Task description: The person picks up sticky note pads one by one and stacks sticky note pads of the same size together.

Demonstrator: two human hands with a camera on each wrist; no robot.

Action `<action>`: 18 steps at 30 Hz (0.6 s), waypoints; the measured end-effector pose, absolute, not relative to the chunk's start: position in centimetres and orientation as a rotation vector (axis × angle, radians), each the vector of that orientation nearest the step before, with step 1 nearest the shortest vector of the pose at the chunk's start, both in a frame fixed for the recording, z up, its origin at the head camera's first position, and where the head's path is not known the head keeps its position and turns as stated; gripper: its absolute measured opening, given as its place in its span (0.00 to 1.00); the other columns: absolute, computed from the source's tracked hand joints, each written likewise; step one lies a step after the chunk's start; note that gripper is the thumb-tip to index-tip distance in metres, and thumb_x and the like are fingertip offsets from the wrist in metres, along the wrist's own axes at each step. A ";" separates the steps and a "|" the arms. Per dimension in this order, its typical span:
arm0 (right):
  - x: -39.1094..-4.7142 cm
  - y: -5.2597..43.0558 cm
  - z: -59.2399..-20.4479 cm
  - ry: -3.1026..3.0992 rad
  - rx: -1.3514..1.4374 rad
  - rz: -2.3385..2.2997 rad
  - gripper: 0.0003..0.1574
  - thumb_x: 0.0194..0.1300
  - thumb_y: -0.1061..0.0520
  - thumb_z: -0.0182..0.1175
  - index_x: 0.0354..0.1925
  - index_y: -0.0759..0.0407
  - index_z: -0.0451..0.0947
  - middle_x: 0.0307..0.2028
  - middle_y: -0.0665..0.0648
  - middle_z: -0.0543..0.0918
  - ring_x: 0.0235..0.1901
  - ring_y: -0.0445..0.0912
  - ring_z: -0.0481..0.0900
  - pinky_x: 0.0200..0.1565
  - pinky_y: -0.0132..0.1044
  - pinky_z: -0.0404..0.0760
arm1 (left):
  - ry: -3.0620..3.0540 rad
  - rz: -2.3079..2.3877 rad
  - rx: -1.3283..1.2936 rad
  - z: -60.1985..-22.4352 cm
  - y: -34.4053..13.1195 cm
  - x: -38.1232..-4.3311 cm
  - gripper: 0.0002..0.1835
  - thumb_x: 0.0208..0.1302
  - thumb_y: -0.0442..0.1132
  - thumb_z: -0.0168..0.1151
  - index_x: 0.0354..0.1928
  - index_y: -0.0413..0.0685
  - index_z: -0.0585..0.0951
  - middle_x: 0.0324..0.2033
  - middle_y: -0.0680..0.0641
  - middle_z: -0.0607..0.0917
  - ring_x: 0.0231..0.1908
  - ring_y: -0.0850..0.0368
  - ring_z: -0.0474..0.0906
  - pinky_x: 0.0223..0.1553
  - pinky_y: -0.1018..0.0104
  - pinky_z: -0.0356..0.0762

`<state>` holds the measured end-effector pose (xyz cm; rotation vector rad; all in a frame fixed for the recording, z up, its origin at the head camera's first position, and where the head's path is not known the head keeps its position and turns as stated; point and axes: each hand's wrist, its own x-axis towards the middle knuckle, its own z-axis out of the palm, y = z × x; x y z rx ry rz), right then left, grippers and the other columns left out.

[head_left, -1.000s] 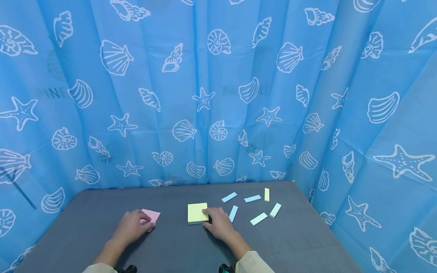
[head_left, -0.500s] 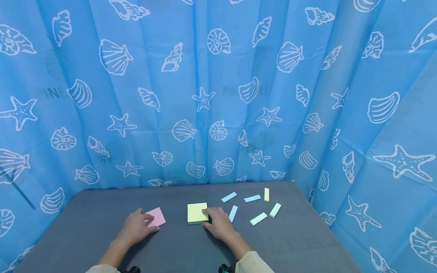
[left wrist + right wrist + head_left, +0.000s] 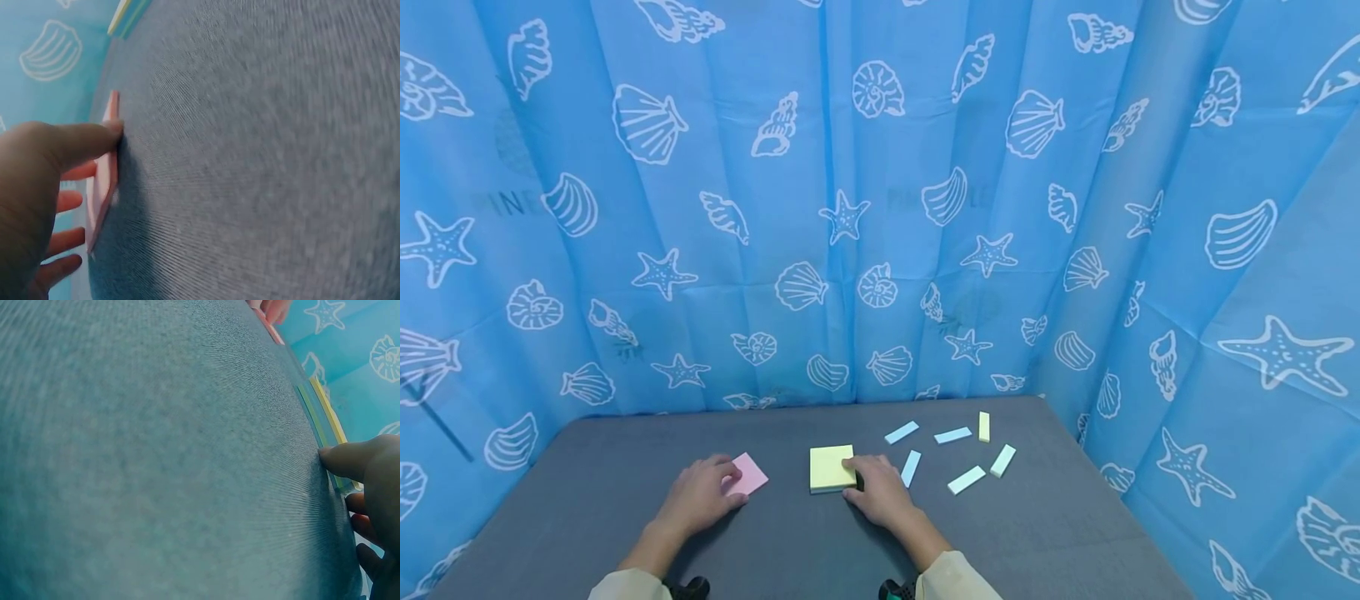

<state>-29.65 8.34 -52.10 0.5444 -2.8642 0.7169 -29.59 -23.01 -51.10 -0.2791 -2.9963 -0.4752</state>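
My left hand [image 3: 702, 493] grips a square pink sticky note pad [image 3: 751, 477] at its left part, close over the dark table. In the left wrist view the thumb lies on the near edge of the pink pad [image 3: 100, 194], with the other fingers partly hidden behind it. To the right is a square stack of sticky note pads [image 3: 831, 467], yellow on top. My right hand [image 3: 880, 492] holds this stack by its right side, index finger at the top and thumb low. The right wrist view shows layered yellow, blue and green edges on the stack [image 3: 320, 415].
Several narrow sticky note strips lie loosely right of the stack: pale blue [image 3: 902, 432], yellow [image 3: 984, 427] and pale green [image 3: 966, 480]. The grey cloth-covered table [image 3: 797, 550] ends at a blue shell-print curtain [image 3: 842, 250] behind and at the right.
My left hand has slid the pink pad to the right, towards the stack, and turned it a little. The right hand and the stack have stayed in place.
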 end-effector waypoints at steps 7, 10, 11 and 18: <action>-29.8 8.4 -52.1 -2.865 0.546 0.721 0.28 0.62 0.50 0.67 0.60 0.51 0.76 0.57 0.53 0.79 0.57 0.51 0.72 0.56 0.51 0.69 | -2.978 -0.450 -0.323 -51.4 -22.7 -30.2 0.13 0.55 0.52 0.72 0.39 0.56 0.85 0.46 0.47 0.82 0.47 0.46 0.75 0.49 0.43 0.73; -29.8 8.4 -52.1 -2.857 0.547 0.721 0.28 0.62 0.50 0.67 0.60 0.51 0.76 0.57 0.54 0.79 0.57 0.51 0.72 0.56 0.51 0.70 | -2.962 -0.395 -0.342 -51.4 -22.4 -30.4 0.12 0.53 0.52 0.72 0.37 0.57 0.85 0.40 0.50 0.81 0.41 0.50 0.75 0.44 0.47 0.75; -29.8 8.5 -52.1 -2.857 0.549 0.722 0.28 0.62 0.50 0.67 0.60 0.51 0.76 0.57 0.54 0.79 0.57 0.51 0.72 0.56 0.51 0.70 | -2.962 -0.386 -0.341 -51.4 -22.4 -30.5 0.12 0.53 0.52 0.72 0.37 0.57 0.85 0.38 0.51 0.81 0.39 0.51 0.74 0.43 0.49 0.75; -29.8 8.4 -52.2 -2.857 0.546 0.720 0.28 0.63 0.50 0.67 0.61 0.51 0.76 0.58 0.53 0.79 0.58 0.51 0.72 0.57 0.51 0.69 | -2.979 -0.434 -0.277 -51.4 -22.3 -30.4 0.14 0.52 0.52 0.72 0.37 0.56 0.86 0.39 0.48 0.81 0.41 0.48 0.73 0.43 0.46 0.74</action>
